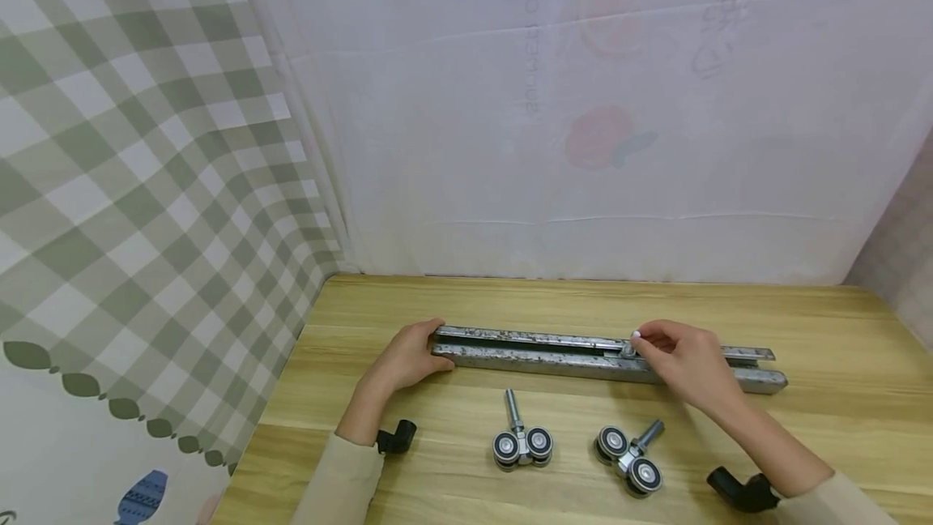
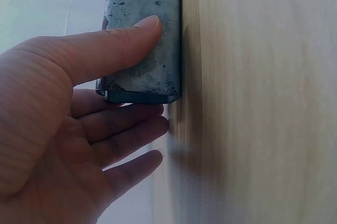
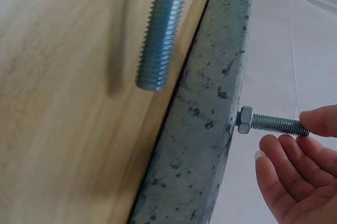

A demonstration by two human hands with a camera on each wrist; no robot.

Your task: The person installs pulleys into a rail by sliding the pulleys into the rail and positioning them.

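A white cloth [image 1: 466, 144] hangs at the back and a checked cloth [image 1: 182, 104] closes the left side; in front of them is a wooden tabletop [image 1: 452, 460], where a rail [image 1: 539, 361] lies from left to right, its long axis almost parallel to the back edge. The slot [image 1: 510, 343] of the rail faces upward, and a bolt [image 3: 276, 124] stands up from it, to the right of the middle. The relation that matters most is this: the bolt is roughly upright, crosswise to the rail, and its free top end is directly at the fingers of the right hand [image 1: 688, 359], which are together and pinch it. The left hand [image 1: 404, 356] is well apart from the bolt; it grips the left end of the rail, with the thumb against the near wall and a finger behind. Between bolt and left hand the slot is a long dark gap, while the rail's right end is closer, just past the right hand. Nearer to the person, the left roller [image 1: 523, 446] and the right roller [image 1: 628, 460] lie near the rail, not touching it. Behind it, a strip of wood gives some room. What the bolt joins inside the slot, I cannot tell.
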